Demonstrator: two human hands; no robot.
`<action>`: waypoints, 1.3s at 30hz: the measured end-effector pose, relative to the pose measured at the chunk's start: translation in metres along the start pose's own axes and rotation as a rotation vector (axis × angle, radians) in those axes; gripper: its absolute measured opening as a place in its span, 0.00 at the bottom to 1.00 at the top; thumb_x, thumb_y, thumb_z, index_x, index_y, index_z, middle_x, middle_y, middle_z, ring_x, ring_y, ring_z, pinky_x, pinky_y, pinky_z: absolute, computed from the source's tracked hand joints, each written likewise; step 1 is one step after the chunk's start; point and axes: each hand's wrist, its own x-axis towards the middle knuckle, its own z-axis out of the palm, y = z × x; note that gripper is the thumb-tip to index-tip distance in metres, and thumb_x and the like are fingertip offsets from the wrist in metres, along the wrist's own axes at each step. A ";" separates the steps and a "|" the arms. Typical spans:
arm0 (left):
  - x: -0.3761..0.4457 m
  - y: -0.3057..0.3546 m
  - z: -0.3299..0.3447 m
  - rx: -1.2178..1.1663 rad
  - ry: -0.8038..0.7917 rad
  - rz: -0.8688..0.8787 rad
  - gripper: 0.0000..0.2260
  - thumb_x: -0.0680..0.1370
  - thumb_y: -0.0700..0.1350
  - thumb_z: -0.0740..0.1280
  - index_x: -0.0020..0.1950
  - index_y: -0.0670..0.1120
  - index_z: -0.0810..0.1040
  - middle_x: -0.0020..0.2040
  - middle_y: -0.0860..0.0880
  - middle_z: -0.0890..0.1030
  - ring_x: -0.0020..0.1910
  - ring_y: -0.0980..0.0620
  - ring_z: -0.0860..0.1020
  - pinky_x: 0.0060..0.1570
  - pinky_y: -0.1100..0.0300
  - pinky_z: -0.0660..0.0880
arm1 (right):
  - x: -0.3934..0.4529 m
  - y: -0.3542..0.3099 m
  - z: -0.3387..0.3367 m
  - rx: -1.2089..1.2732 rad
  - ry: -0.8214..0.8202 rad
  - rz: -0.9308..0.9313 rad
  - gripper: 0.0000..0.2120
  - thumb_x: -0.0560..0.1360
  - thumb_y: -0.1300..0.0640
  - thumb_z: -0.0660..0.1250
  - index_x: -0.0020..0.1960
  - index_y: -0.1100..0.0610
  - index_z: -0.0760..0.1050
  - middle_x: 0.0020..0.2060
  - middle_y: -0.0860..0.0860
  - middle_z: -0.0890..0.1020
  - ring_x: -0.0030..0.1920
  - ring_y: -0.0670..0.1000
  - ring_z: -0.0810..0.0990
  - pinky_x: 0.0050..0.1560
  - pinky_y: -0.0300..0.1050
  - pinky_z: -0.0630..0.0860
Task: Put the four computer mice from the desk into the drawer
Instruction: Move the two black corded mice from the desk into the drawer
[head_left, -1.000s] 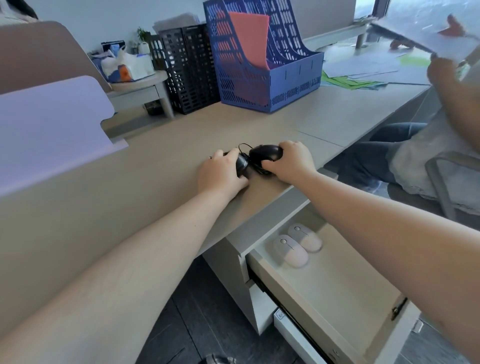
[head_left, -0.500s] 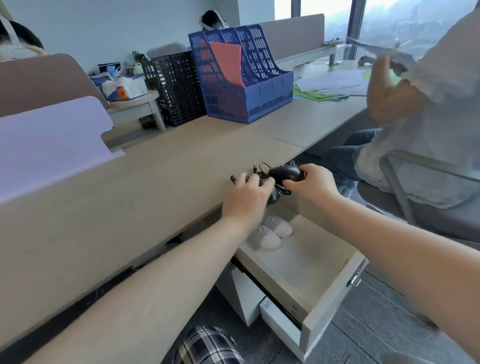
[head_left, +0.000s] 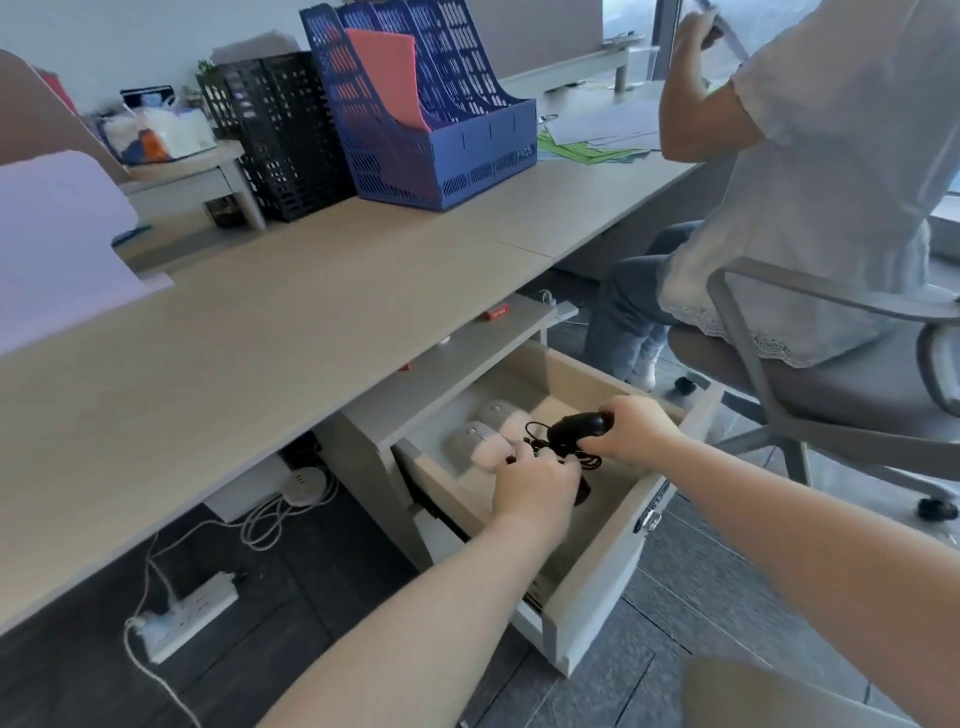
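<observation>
Seen from a head camera, a person reaches both arms over an open drawer below a desk. The right hand pinches a black mouse by its sides, held above the drawer's middle, its cable dangling in loose loops. The left hand is curled around a second dark mouse, mostly hidden beneath the fingers. Two pale mice already lie side by side at the drawer's back (blurred here). No mouse is left on the desk. The likely risk is the cables: the loops hang between both hands and could tangle, snag fingers on release, or trail over the drawer's edge and get caught on closing.
</observation>
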 end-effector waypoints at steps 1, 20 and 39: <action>0.002 -0.001 0.003 0.011 -0.012 -0.005 0.18 0.73 0.36 0.66 0.62 0.43 0.70 0.59 0.39 0.75 0.61 0.37 0.69 0.53 0.48 0.73 | 0.003 -0.001 0.002 -0.014 -0.009 -0.004 0.17 0.67 0.47 0.72 0.43 0.61 0.76 0.38 0.54 0.77 0.39 0.54 0.74 0.35 0.44 0.67; 0.034 -0.008 0.042 -0.104 -0.142 -0.042 0.15 0.77 0.37 0.62 0.63 0.36 0.72 0.63 0.40 0.67 0.63 0.39 0.66 0.53 0.48 0.74 | 0.042 -0.007 0.040 -0.347 -0.317 -0.035 0.30 0.69 0.47 0.72 0.63 0.63 0.69 0.60 0.61 0.76 0.60 0.59 0.75 0.54 0.48 0.75; 0.032 -0.038 0.000 -0.082 -0.014 0.008 0.12 0.74 0.38 0.64 0.57 0.43 0.75 0.59 0.42 0.70 0.58 0.39 0.71 0.44 0.49 0.71 | 0.013 -0.006 0.011 -0.090 0.336 0.041 0.13 0.75 0.55 0.58 0.51 0.59 0.79 0.48 0.55 0.80 0.57 0.59 0.75 0.53 0.52 0.73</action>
